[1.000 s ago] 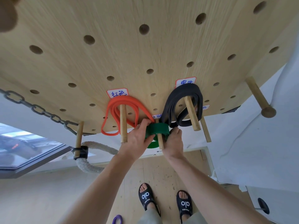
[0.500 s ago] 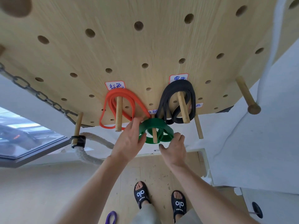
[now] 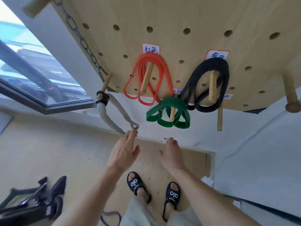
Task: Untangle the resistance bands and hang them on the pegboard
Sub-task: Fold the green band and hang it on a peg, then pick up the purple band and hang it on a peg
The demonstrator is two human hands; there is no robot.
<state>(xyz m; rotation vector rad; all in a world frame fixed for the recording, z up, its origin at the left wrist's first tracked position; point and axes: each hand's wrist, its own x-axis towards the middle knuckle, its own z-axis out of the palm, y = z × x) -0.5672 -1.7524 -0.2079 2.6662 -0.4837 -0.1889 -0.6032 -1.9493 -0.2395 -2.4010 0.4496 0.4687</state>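
Note:
Three coiled bands hang on wooden pegs of the pegboard (image 3: pixel 187 15): an orange-red band (image 3: pixel 164 74) at the left, a green band (image 3: pixel 169 103) on a lower middle peg, and a black band (image 3: pixel 225 79) at the right. My left hand (image 3: pixel 124 151) and my right hand (image 3: pixel 171 154) float below the green band, fingers apart, holding nothing and touching no band. A purple band (image 3: pixel 110 217) lies on the floor by my left leg.
A bare wooden peg (image 3: pixel 219 119) sticks out under the black band, and a thicker one (image 3: pixel 291 98) at the far right. A chain (image 3: pixel 81 41) and a grey rope (image 3: pixel 114 115) hang at the board's left. Black equipment (image 3: pixel 32 204) stands at lower left.
Both hands have let go of the green band and dropped away from the board. The green band now hangs alone on its peg. My view has tilted down and left.

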